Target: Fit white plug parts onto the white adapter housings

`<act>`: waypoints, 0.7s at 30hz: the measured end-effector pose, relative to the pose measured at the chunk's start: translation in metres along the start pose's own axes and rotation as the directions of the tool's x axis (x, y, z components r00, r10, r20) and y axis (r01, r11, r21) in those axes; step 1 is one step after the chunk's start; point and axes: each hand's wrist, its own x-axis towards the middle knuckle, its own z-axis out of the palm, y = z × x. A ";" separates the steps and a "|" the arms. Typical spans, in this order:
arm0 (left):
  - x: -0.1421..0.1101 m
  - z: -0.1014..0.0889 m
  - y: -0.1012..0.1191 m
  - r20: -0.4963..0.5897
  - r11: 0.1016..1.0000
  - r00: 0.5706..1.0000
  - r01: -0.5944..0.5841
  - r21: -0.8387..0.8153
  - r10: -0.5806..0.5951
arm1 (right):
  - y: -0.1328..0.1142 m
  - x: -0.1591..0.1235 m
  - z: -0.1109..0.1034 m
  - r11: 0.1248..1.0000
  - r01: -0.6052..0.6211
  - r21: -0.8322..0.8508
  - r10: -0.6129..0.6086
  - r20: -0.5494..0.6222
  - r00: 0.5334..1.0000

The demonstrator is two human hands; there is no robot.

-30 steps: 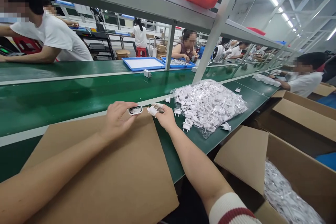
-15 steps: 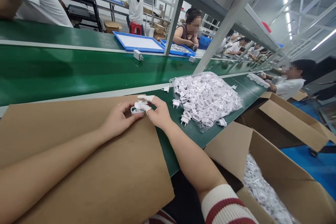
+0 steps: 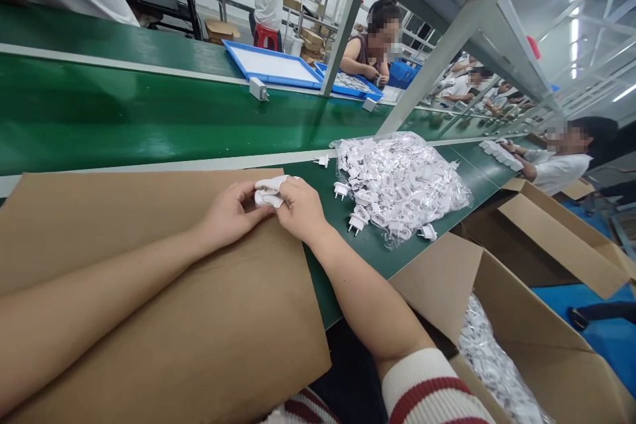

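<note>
Above the near right corner of the cardboard sheet [image 3: 149, 318], my two hands meet over a small white plastic plug housing, now mostly covered by fingers. My left hand [image 3: 232, 213] is closed around its left side. My right hand [image 3: 302, 209] presses on it from above, thumb and forefinger wrapped in white finger covers [image 3: 271, 184]. Whether a second small part lies under those fingertips is hidden. Just right of my hands, loose white two-pin plug pieces [image 3: 358, 218] lie on the green bench, beside a clear plastic bag [image 3: 405, 182] full of such pieces.
Beyond the sheet runs a green conveyor belt [image 3: 163, 126] carrying white charger blocks [image 3: 258, 89]. Blue-rimmed trays [image 3: 273, 69] stand across it. A slanted metal post [image 3: 427, 73] rises behind the bag. At lower right, an open carton [image 3: 541, 338] holds bagged parts. Co-workers sit around the line.
My right fingers have come down over the open oval housing, hiding it. Both hands stay close together in nearly the same place. The camera view has shifted slightly.
</note>
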 end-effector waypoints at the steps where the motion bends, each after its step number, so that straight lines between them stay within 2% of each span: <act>1: -0.001 0.000 0.001 -0.003 0.999 1.000 -0.005 0.043 0.006 | -0.002 0.000 -0.001 1.000 -0.009 -0.016 0.009 0.009 1.000; 6: -0.004 -0.006 0.005 -0.001 0.937 0.997 -0.072 0.343 0.077 | -0.009 0.003 -0.008 0.999 -0.021 -0.033 0.022 0.018 1.000; 9: -0.004 -0.010 0.010 0.049 0.829 0.989 -0.143 0.541 0.138 | -0.013 0.002 -0.011 0.997 -0.076 -0.015 0.076 0.028 0.997; 12: -0.002 -0.012 0.018 0.108 0.733 0.987 -0.163 0.660 0.123 | -0.017 0.001 -0.011 0.992 -0.123 0.010 0.122 0.019 0.992; 14: 0.000 -0.011 0.023 0.124 0.708 0.987 -0.157 0.689 0.098 | -0.017 0.001 -0.010 0.987 -0.156 0.030 0.156 0.016 0.988; 17: 0.004 -0.015 0.027 0.126 0.735 0.991 -0.112 0.669 0.037 | -0.013 0.001 -0.013 0.970 -0.207 0.127 0.208 0.007 0.978; 19: 0.009 -0.025 0.028 0.120 0.782 0.993 -0.065 0.620 -0.012 | -0.007 0.001 -0.021 0.953 -0.242 0.184 0.251 -0.025 0.968; 21: 0.018 -0.039 0.029 0.091 0.810 0.995 -0.019 0.586 -0.043 | 0.000 0.001 -0.031 0.940 -0.313 0.134 0.326 -0.092 0.941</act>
